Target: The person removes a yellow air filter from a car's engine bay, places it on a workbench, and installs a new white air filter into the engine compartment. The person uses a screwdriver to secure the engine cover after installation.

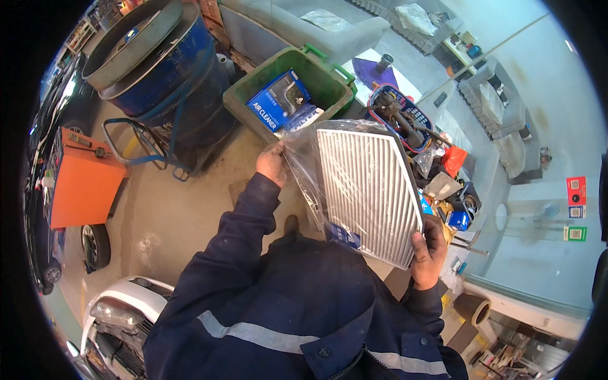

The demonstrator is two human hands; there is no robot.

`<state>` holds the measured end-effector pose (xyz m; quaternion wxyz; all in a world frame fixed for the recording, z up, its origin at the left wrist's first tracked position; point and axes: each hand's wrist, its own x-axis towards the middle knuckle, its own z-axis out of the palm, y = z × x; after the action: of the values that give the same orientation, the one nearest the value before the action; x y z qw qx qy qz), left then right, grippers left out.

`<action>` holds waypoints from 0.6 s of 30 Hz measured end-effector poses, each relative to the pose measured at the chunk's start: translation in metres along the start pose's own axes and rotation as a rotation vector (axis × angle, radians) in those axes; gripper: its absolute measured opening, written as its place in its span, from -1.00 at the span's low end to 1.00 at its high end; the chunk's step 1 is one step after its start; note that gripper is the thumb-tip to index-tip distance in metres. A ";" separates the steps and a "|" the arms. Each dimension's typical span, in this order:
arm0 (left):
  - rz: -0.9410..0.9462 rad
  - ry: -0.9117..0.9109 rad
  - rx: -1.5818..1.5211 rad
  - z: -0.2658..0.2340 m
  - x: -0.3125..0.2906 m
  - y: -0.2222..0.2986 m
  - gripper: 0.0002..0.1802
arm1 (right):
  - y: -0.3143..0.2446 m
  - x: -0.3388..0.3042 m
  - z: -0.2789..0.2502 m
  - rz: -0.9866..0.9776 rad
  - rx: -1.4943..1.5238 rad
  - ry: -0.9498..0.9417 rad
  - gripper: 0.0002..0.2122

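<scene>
A white pleated cabin air filter [364, 190] is held up tilted in front of my chest. Clear plastic wrap [303, 171] hangs off its left side, and a blue label shows at its lower left corner. My right hand [429, 252] grips the filter's lower right edge, thumb on the pleated face. My left hand [272, 164] is closed on the loose plastic wrap. Just beyond it, a blue air filter box [278, 99] lies in a green bin [253, 120], with another blue and white box beside it.
Left of the bin stands a large blue drum [171, 88] on a metal hand trolley [166, 152]. An orange cart [88, 180] is farther left, and a white car front [126, 313] is at lower left. A basket of parts [400, 111] and assorted clutter lie to the right, along a glass wall.
</scene>
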<state>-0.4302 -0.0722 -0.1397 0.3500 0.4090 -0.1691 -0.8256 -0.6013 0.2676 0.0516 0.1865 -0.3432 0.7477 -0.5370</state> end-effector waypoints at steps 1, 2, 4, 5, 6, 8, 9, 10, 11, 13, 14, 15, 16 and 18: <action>-0.015 0.012 -0.014 -0.001 0.007 -0.009 -0.69 | 0.002 -0.003 0.000 0.012 0.051 0.040 -0.66; -0.030 0.024 -0.029 -0.004 0.013 -0.016 -0.69 | 0.001 -0.004 -0.001 0.030 0.085 0.055 -0.65; -0.071 -0.115 -0.046 0.008 0.003 -0.029 -0.68 | -0.002 -0.003 -0.010 0.066 0.136 0.090 -0.64; -0.095 -0.230 -0.048 0.013 -0.003 -0.036 -0.67 | 0.001 -0.001 -0.019 0.077 0.115 0.092 -0.62; -0.114 -0.341 -0.050 0.018 -0.016 -0.041 -0.66 | 0.000 0.001 -0.025 0.090 0.161 0.132 -0.62; -0.280 -0.532 -0.004 0.048 -0.068 -0.044 -0.60 | -0.001 0.010 -0.033 0.107 0.267 0.211 -0.60; -0.369 -0.508 0.044 0.054 -0.082 -0.050 -0.60 | 0.001 0.016 -0.037 0.121 0.232 0.234 -0.58; -0.315 -0.489 0.098 0.058 -0.088 -0.055 -0.62 | 0.004 0.019 -0.040 0.149 0.231 0.275 -0.57; -0.260 -0.469 0.151 0.059 -0.091 -0.063 -0.63 | 0.011 0.024 -0.043 0.136 0.299 0.290 -0.57; -0.163 -0.418 0.256 0.050 -0.089 -0.084 -0.66 | 0.025 0.030 -0.048 0.143 0.369 0.319 -0.60; -0.115 -0.388 0.307 0.044 -0.085 -0.092 -0.67 | 0.031 0.033 -0.049 0.128 0.425 0.331 -0.61; -0.068 -0.359 0.356 0.039 -0.080 -0.099 -0.69 | 0.036 0.036 -0.054 0.146 0.398 0.341 -0.61; -0.042 -0.288 0.346 0.031 -0.075 -0.095 -0.67 | 0.039 0.039 -0.059 0.165 0.373 0.342 -0.62; 0.002 -0.150 0.327 0.017 -0.057 -0.076 -0.62 | 0.039 0.047 -0.065 0.178 0.472 0.303 -0.61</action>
<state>-0.4534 0.0214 -0.1407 0.2661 0.3974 -0.3274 -0.8149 -0.6881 0.2848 0.0424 0.1939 -0.1390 0.6486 -0.7228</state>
